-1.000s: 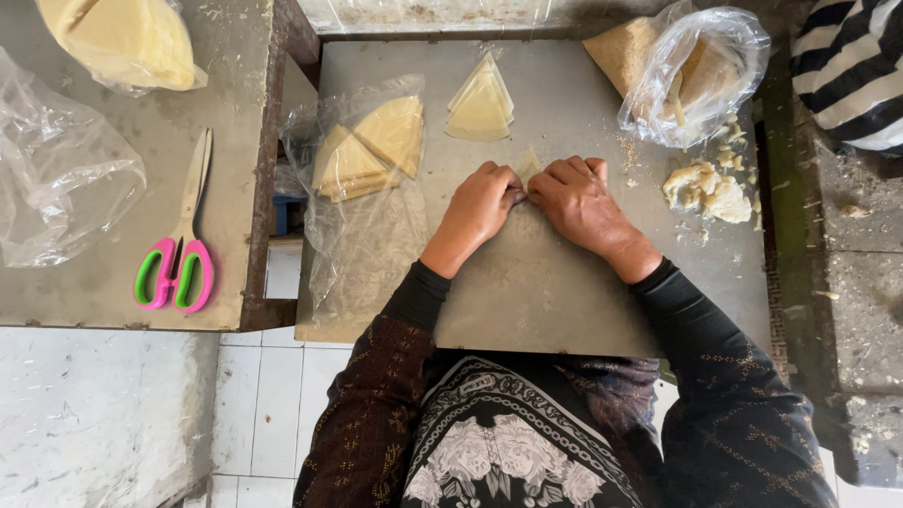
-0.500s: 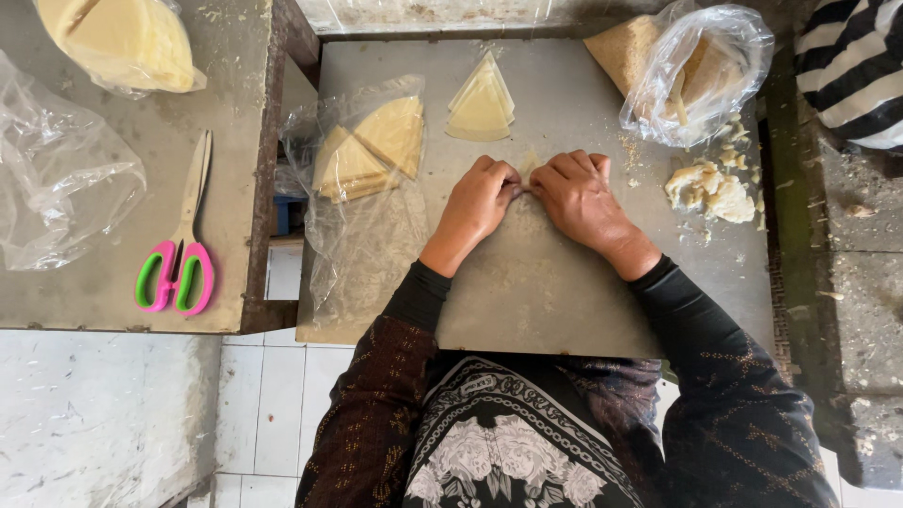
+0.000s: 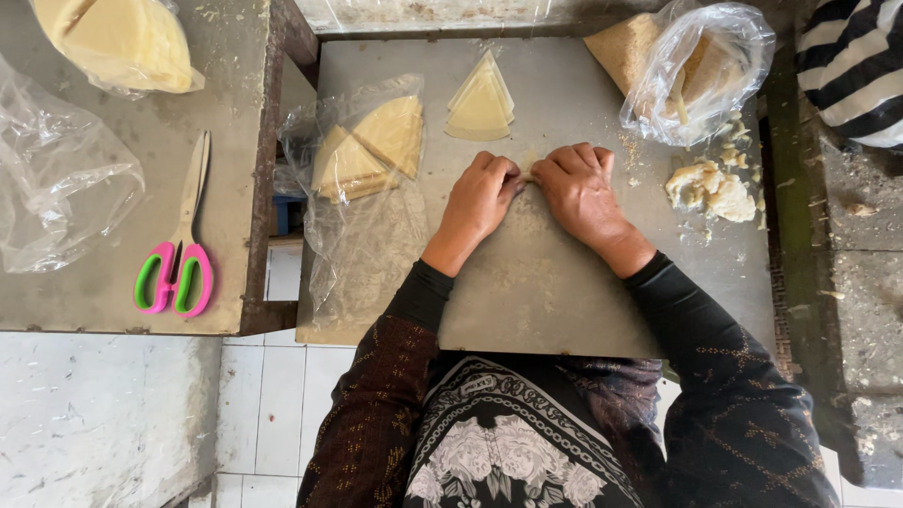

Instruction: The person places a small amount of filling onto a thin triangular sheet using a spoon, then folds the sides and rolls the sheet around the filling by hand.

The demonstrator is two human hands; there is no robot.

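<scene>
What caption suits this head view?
Two hands, left hand and right hand, pinch pale dough on a grey metal table.

A grey metal worktable fills the middle of the view under even, soft daylight with faint shadows. To its left, across a narrow gap, stands a second table with a scuffed grey top and a rusty brown edge. Below that second table and toward the near edge of the worktable, the floor is white square tiles, giving way further left to a rough, stained white surface. Right of the worktable runs a dark, gritty concrete ledge.
</scene>
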